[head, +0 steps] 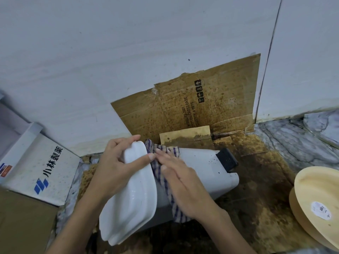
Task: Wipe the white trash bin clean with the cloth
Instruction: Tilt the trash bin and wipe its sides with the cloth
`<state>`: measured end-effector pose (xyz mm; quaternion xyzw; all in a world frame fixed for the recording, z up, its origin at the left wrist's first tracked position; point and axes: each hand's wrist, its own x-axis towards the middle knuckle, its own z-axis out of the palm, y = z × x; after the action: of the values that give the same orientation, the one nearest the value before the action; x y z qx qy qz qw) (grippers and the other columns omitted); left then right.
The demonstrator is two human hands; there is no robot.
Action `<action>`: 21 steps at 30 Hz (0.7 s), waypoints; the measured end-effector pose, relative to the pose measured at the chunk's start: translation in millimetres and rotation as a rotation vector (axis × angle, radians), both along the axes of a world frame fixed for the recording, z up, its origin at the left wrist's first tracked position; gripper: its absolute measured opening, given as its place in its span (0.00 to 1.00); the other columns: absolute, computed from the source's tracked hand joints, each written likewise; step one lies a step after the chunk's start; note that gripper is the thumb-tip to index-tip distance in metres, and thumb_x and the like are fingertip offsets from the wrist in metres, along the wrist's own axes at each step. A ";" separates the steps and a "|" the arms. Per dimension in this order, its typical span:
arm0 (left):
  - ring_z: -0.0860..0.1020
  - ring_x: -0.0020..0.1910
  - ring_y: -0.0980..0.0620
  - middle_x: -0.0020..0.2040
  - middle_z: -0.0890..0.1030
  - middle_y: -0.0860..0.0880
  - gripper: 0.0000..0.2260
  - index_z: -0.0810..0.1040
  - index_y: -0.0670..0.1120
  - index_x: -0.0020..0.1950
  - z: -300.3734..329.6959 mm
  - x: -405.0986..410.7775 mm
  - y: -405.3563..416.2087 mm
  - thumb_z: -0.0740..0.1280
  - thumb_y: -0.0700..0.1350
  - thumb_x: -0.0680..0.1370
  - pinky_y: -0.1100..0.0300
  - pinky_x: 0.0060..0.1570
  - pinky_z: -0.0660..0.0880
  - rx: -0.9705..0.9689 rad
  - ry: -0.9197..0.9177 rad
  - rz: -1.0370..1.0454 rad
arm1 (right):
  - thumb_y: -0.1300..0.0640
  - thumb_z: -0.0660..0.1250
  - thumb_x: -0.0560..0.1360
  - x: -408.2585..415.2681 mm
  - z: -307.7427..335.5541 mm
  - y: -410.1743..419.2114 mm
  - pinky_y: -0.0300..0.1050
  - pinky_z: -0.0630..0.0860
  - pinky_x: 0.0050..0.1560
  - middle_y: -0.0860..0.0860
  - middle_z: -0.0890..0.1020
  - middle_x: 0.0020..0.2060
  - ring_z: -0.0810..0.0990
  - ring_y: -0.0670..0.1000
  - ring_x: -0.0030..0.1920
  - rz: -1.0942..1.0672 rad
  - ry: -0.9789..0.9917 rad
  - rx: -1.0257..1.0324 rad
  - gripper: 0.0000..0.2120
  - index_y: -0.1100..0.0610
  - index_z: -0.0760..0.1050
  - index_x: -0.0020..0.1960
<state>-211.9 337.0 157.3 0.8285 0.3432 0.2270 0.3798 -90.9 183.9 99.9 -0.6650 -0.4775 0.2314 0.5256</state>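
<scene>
The white trash bin (203, 165) lies tipped on its side on stained cardboard, its lid (132, 195) turned toward me and its black foot pedal (227, 159) at the far end. My left hand (117, 162) grips the lid's upper edge, thumb on the front, fingers behind. A blue-and-beige checked cloth (165, 180) is draped over the bin's body just behind the lid. My right hand (181, 182) lies flat on the cloth with fingers extended, pressing it against the bin. Dark specks dot the bin's side near the pedal.
A stained cardboard sheet (211, 103) leans on the white wall behind the bin. A white printed box (42, 165) sits at the left, a brown carton (22, 222) below it. Beige round lids (321, 198) rest at the right on the marble floor (302, 136).
</scene>
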 end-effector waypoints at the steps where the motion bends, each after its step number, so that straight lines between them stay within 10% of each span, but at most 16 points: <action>1: 0.74 0.58 0.69 0.58 0.75 0.63 0.32 0.79 0.68 0.65 0.0 -2.0 0.4 0.74 0.71 0.61 0.63 0.54 0.73 -0.002 0.004 -0.011 | 0.45 0.47 0.83 -1.7 -5.6 -3.0 0.33 0.46 0.76 0.28 0.60 0.74 0.51 0.29 0.75 -0.003 -0.069 -0.034 0.22 0.38 0.60 0.77; 9: 0.77 0.56 0.59 0.59 0.75 0.66 0.30 0.73 0.69 0.66 -8.1 -11.6 -4.7 0.70 0.70 0.64 0.55 0.51 0.76 -0.147 -0.016 -0.023 | 0.51 0.41 0.84 41.7 -35.1 5.4 0.53 0.39 0.80 0.42 0.44 0.81 0.39 0.45 0.80 -0.237 -0.203 -0.523 0.25 0.43 0.42 0.81; 15: 0.77 0.62 0.51 0.63 0.77 0.57 0.21 0.77 0.62 0.64 -6.4 -5.8 1.5 0.71 0.60 0.70 0.43 0.66 0.73 -0.154 -0.046 -0.012 | 0.41 0.38 0.82 -15.0 -8.1 26.0 0.38 0.32 0.75 0.32 0.45 0.78 0.39 0.35 0.77 -0.009 -0.295 -0.160 0.25 0.37 0.44 0.79; 21: 0.77 0.57 0.51 0.61 0.76 0.56 0.19 0.77 0.65 0.62 -8.6 -13.1 3.6 0.71 0.58 0.71 0.52 0.51 0.74 -0.195 -0.048 -0.037 | 0.45 0.42 0.84 8.9 -47.5 -22.9 0.42 0.43 0.78 0.29 0.47 0.77 0.46 0.36 0.78 -0.225 -0.258 -0.279 0.22 0.33 0.50 0.77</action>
<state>-224.9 340.5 148.7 0.7881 0.3390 0.2055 0.4709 -82.0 161.0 52.5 -0.8046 -0.4266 0.1482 0.3856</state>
